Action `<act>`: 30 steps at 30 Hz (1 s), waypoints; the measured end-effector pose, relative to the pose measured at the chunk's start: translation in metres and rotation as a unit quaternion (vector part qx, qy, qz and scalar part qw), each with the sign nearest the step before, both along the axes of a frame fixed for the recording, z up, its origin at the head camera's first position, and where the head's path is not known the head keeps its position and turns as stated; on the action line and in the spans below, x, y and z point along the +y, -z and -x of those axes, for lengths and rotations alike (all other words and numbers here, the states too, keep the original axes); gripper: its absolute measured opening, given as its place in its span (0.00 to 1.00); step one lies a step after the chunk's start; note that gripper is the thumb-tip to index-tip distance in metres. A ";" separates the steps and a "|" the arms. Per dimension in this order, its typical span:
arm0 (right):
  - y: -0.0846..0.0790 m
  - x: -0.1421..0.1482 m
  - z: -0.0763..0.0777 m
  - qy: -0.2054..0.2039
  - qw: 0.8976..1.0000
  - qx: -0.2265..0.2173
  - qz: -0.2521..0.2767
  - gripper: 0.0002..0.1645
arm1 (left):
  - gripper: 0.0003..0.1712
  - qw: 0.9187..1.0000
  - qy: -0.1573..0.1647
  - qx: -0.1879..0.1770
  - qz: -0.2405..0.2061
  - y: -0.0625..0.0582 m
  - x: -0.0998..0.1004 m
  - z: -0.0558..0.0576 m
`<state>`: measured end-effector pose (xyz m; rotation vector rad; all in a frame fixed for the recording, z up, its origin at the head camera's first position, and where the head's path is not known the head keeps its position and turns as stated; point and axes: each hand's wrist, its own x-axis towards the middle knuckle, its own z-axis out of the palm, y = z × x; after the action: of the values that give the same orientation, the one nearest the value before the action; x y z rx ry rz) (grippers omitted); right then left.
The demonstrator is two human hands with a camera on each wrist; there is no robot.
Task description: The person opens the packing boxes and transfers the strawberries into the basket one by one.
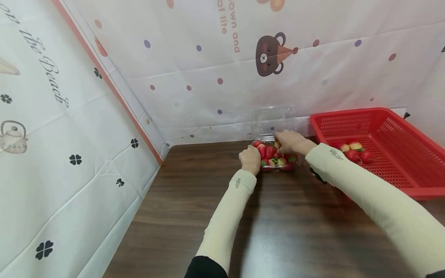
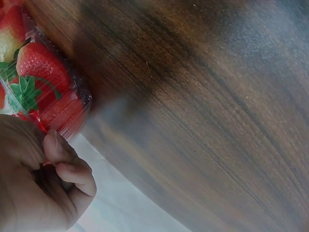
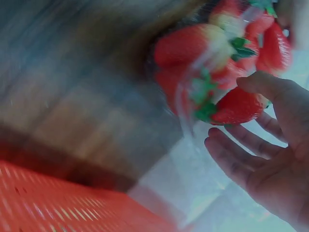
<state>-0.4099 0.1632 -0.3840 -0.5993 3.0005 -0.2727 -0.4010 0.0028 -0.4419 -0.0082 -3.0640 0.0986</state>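
A clear plastic box point(image 1: 274, 166) full of strawberries point(image 1: 270, 151) stands on the table against the back wall, its transparent lid point(image 1: 272, 117) raised behind it. My left hand point(image 1: 250, 158) grips the box's left side; in the left wrist view its fingers are curled at the plastic edge. Over the back right of the box is my right hand point(image 1: 291, 141). A strawberry point(image 3: 239, 106) sits between its thumb and fingers in the right wrist view, just above other strawberries point(image 3: 186, 46) in the box.
To the right stands a red perforated basket point(image 1: 413, 162) with several strawberries point(image 1: 358, 153) near its left side. The dark wooden table point(image 1: 194, 193) extends in front and to the left. Printed white sheets point(image 1: 208, 104) cover the walls behind and at left.
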 end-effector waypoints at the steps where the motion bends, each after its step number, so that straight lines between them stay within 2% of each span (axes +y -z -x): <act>1: -0.004 0.001 -0.002 -0.001 1.000 0.008 -0.002 0.22 | 0.21 1.000 0.002 -0.003 -0.001 0.002 0.000 -0.001; 6: -0.032 0.007 -0.017 -0.005 0.999 0.050 -0.006 0.31 | 0.20 1.000 0.013 -0.024 -0.006 0.009 -0.003 -0.005; 12: -0.072 0.033 -0.025 0.008 0.995 0.089 -0.037 0.27 | 0.18 0.999 0.021 -0.030 -0.013 0.009 -0.008 -0.002; 16: -0.105 0.064 -0.026 0.044 0.991 0.109 -0.066 0.23 | 0.17 0.999 0.023 -0.027 -0.021 0.008 -0.010 -0.001; 21: -0.141 0.105 -0.031 0.096 0.987 0.112 -0.055 0.24 | 0.17 0.999 0.023 -0.021 -0.025 0.003 -0.013 -0.001; 25: -0.150 0.133 -0.038 0.118 0.984 0.121 -0.056 0.22 | 0.18 0.999 0.020 -0.012 -0.031 -0.002 -0.012 0.000; 30: -0.146 0.164 -0.048 0.130 0.981 0.132 -0.064 0.20 | 0.19 0.999 0.014 -0.007 -0.044 -0.006 -0.006 -0.003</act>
<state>-0.3620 0.3274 -0.2377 -0.2483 3.3208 -0.0103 -0.3984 -0.0037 -0.4364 -0.0453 -3.0779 -0.0375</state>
